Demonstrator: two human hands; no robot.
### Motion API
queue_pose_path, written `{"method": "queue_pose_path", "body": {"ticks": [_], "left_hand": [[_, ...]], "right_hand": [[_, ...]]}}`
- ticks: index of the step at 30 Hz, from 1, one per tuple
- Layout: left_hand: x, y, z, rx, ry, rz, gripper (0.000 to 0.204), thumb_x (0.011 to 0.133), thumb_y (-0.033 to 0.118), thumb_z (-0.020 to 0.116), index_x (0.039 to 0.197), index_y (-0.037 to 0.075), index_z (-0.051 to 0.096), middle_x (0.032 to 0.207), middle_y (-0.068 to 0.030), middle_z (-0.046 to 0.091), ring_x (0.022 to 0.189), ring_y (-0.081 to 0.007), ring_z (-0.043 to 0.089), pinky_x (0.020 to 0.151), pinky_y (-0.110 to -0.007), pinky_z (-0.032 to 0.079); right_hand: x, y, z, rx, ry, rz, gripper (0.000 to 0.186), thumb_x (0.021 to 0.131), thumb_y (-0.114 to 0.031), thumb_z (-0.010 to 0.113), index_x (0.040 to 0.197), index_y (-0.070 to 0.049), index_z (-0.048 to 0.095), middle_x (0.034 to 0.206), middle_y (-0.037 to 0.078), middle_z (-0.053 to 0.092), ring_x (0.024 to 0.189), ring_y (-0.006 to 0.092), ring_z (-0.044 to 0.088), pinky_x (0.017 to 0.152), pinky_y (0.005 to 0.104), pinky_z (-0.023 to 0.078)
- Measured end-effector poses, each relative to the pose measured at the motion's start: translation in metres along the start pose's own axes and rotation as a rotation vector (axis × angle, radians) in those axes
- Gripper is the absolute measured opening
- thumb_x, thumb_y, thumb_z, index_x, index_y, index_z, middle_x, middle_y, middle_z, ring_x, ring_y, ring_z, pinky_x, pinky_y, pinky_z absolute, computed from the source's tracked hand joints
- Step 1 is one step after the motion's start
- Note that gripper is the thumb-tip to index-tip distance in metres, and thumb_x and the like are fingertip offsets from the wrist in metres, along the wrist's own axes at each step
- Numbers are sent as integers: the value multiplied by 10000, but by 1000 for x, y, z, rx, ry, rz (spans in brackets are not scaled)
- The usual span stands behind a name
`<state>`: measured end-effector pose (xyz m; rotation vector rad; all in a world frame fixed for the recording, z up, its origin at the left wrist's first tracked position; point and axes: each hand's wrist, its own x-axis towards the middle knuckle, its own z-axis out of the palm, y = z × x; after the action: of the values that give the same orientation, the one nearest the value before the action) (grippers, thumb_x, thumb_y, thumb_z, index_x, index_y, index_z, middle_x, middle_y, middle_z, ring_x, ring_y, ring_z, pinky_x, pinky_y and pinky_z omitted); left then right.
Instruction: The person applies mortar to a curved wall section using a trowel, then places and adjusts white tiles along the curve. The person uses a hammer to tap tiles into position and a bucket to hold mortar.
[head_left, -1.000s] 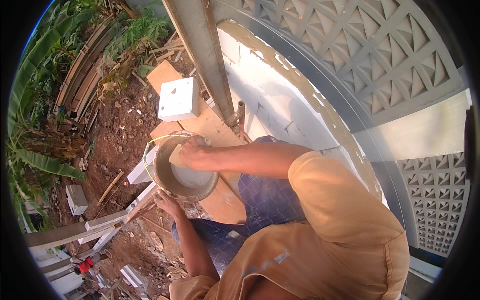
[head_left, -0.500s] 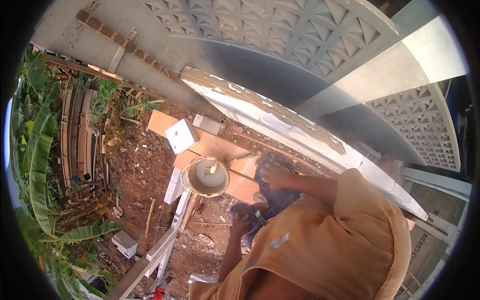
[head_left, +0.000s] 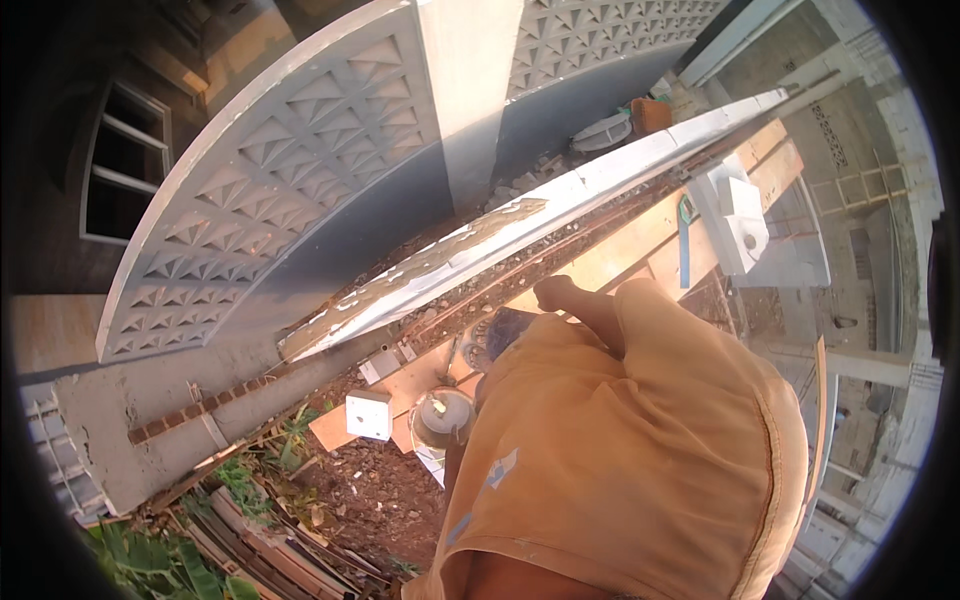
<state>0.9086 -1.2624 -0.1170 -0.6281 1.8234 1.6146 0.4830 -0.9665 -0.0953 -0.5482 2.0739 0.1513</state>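
My right hand (head_left: 553, 292) is just past the hem of my orange shirt (head_left: 640, 430), over the wooden planks (head_left: 585, 275) and close to my knee in dark blue trousers (head_left: 508, 332). Its fingers look curled in, and no object shows in them. My left hand is hidden behind the shirt. Left of my legs is a round bucket (head_left: 428, 438) of grey mix, with a pale-handled tool (head_left: 438, 406) in it. A white block (head_left: 369, 416) lies on the planks beside the bucket. Farther right on the planks is a handsaw (head_left: 684, 245) with a teal handle.
A low white block wall (head_left: 580, 187), its top partly coated with mortar (head_left: 440, 250), runs along the planks. Behind stands a grey patterned fence (head_left: 300, 190). White blocks (head_left: 740, 222) lie at right. Reddish soil (head_left: 370, 490), stacked boards (head_left: 265, 545) and leafy plants (head_left: 160, 560) are lower left.
My view has swung right, bringing in the handsaw and right-hand blocks. My right hand has left my knee, its fingers now curled. My left hand has gone out of sight.
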Motion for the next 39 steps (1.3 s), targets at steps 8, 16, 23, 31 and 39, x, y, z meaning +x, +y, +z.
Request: {"method": "queue_pose_path", "body": {"ticks": [8, 16, 23, 31, 39], "left_hand": [[11, -51, -180, 163, 147, -297, 504, 901, 303, 622, 1328, 55, 527, 1193, -122, 632, 1038, -262, 629, 797, -422, 479], [145, 54, -238, 134, 393, -329, 552, 899, 262, 628, 1381, 44, 471, 1111, -101, 648, 936, -254, 651, 666, -414, 499], [191, 219, -49, 137, 108, -113, 277, 934, 203, 592, 1180, 84, 631, 1012, -29, 637, 801, -166, 639, 591, -279, 475], [287, 172, 23, 653, -58, 375, 351, 948, 271, 575, 1177, 27, 681, 1044, -153, 717, 776, -278, 658, 758, -390, 524], [339, 200, 134, 1010, -98, 614, 339, 976, 283, 416, 892, 82, 676, 794, -142, 635, 759, -277, 629, 699, -387, 489]], "right_hand": [[-71, 71, 199, 661, 241, 200, 497, 817, -385, 670, 1230, -108, 690, 1249, 175, 672, 1144, 349, 641, 983, 434, 508], [-105, 70, 302, 788, 246, 355, 433, 836, -376, 656, 1145, -82, 728, 1176, 166, 701, 1131, 337, 650, 941, 450, 526], [-146, 134, 284, 1019, 609, 581, 468, 833, -318, 686, 1219, -54, 684, 1191, 180, 696, 1109, 358, 651, 967, 431, 513], [-178, 225, 312, 1444, 399, 469, 389, 852, -281, 682, 1182, -77, 697, 1129, 161, 703, 1059, 315, 687, 814, 441, 597], [-193, 432, 399, 617, 386, 473, 268, 777, -214, 724, 1030, -126, 736, 986, 110, 726, 1017, 290, 688, 854, 451, 565]]}}
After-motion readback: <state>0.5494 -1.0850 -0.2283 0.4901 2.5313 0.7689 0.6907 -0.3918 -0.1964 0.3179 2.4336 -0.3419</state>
